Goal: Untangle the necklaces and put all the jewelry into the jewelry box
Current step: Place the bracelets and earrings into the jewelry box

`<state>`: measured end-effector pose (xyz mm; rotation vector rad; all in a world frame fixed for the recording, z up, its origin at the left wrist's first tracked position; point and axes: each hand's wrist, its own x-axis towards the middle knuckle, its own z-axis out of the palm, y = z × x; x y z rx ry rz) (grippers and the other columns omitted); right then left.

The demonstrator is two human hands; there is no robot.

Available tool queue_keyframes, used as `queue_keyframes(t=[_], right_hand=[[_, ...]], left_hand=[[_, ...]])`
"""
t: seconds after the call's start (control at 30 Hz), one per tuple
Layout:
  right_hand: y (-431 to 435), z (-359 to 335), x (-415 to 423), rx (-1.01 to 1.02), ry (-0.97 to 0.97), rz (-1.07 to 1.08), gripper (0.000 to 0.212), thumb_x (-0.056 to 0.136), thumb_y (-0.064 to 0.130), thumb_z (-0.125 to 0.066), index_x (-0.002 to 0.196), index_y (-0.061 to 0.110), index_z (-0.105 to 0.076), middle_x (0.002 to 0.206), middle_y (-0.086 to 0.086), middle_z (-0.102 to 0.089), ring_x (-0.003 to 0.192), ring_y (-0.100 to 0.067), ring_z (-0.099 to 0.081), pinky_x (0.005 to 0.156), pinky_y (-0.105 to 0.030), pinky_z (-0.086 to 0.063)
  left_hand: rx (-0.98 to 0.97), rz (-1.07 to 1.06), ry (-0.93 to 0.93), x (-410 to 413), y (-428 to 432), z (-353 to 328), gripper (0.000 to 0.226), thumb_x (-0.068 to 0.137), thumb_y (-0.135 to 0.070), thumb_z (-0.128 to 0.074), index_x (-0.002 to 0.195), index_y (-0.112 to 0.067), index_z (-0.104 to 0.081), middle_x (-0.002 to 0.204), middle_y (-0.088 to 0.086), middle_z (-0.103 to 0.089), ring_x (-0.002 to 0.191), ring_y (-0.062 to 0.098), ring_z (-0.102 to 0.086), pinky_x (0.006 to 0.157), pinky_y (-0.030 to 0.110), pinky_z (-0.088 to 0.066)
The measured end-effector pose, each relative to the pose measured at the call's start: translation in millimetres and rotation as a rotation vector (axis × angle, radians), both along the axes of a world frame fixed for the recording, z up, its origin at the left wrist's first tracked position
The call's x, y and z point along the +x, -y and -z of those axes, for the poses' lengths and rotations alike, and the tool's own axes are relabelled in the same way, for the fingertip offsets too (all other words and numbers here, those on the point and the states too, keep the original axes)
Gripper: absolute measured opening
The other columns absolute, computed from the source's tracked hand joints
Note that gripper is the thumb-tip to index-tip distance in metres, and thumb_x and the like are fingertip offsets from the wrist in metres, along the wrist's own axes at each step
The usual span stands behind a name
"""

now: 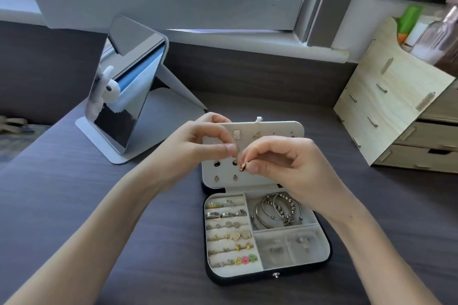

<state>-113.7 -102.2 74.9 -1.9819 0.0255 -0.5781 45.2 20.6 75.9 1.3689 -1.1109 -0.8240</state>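
Right hand (pixel 280 163) pinches a small coppery earring (pixel 243 167).

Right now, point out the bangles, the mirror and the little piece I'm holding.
bangles (pixel 277 210), head view, on the silver hoops.
mirror (pixel 124 91), head view, on its glass.
little piece (pixel 243 167), head view, on the pinched part.

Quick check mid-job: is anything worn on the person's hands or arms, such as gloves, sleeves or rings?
Nothing worn shows. The left hand and right hand have no gloves or visible rings. The forearms are sleeveless to the frame edge, with no watch or bracelet.
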Motion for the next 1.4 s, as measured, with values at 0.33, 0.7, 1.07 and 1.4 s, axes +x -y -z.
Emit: queue_keyframes(t=[0.33,0.7,1.07,1.4], right_hand=[[-2.7,28.5,12.6,-0.719,0.190,0.551,0.021,0.082,0.037,-0.063,0.077,0.020,-0.074,0.068,0.006,-0.055,0.067,-0.015,-0.046,0.058,-0.034,-0.043],[-1.7,26.1,8.5,-0.672,0.156,0.708,0.019,0.081,0.043,-0.062,0.075,0.028,-0.073,0.067,0.009,-0.049,0.070,-0.014,-0.044,0.068,-0.036,-0.033],[-2.9,31.3,-1.4,-0.496,0.168,0.674,0.017,0.082,0.039,-0.061,0.076,0.025,-0.070,0.075,0.014,-0.057,0.077,-0.009,-0.049,0.078,-0.029,-0.038],[-2.8,34.9,-9.1,-0.401,0.154,0.671,0.018,0.081,0.043,-0.061,0.079,0.029,-0.071,0.078,0.013,-0.060,0.083,-0.009,-0.051,0.082,-0.036,-0.039]], left_hand=[[-0.030,-0.210,-0.152,-0.4,-2.9,4.5,0.010,0.073,-0.023,-0.065,0.065,-0.018,-0.070,0.086,0.009,-0.067,0.086,0.019,-0.061,0.084,0.035,-0.044],[-0.031,-0.211,-0.291,7.2,-6.5,3.8,0.013,0.074,-0.022,-0.060,0.065,-0.020,-0.070,0.099,0.010,-0.069,0.095,0.023,-0.058,0.083,0.035,-0.036],[-0.033,-0.165,-0.483,9.3,-6.4,6.4,0.010,0.075,-0.016,-0.057,0.071,-0.011,-0.065,0.103,0.013,-0.070,0.094,0.029,-0.065,0.087,0.040,-0.050],[-0.055,-0.168,-0.472,12.6,-6.9,11.9,0.015,0.078,-0.015,-0.057,0.070,-0.013,-0.069,0.100,0.017,-0.068,0.098,0.030,-0.065,0.090,0.040,-0.047]])
